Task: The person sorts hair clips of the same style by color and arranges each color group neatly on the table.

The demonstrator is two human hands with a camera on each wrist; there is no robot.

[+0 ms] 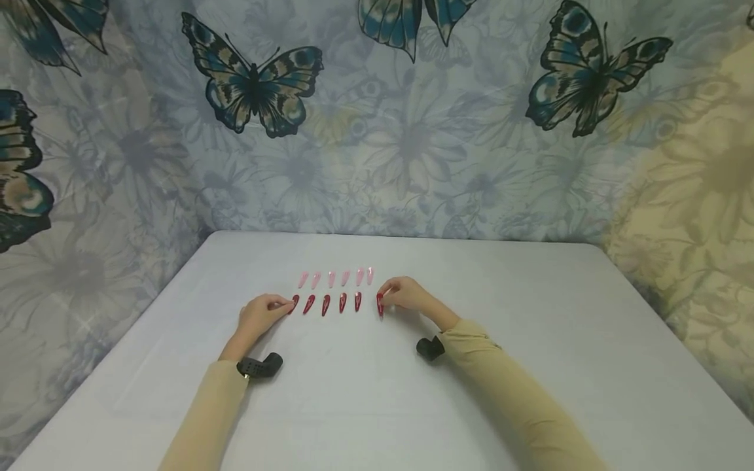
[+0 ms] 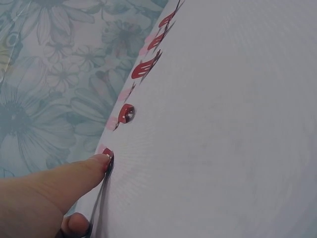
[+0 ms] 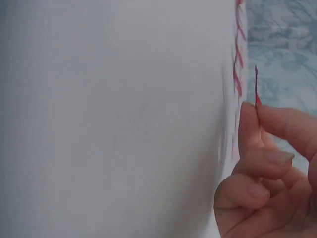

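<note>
Two rows of snap hair clips lie on the white table. In the far row are several pink clips (image 1: 331,279); nearer, several red clips (image 1: 326,305) stand side by side, points toward the person. At the row's left end, my left hand (image 1: 259,316) has thumb and finger at a red hair clip (image 2: 107,152), the thumb tip covering part of it in the left wrist view. To the right of the row, my right hand (image 1: 408,294) pinches another red hair clip (image 1: 379,305) between thumb and forefinger. That clip shows edge-on in the right wrist view, its other fingers curled below.
Behind the white table (image 1: 501,314) hangs a pale floral cloth (image 1: 412,144) printed with butterflies, which also covers both sides. A black wrist camera (image 1: 260,366) sits on the left wrist, another black camera (image 1: 430,348) on the right. Both sleeves are beige.
</note>
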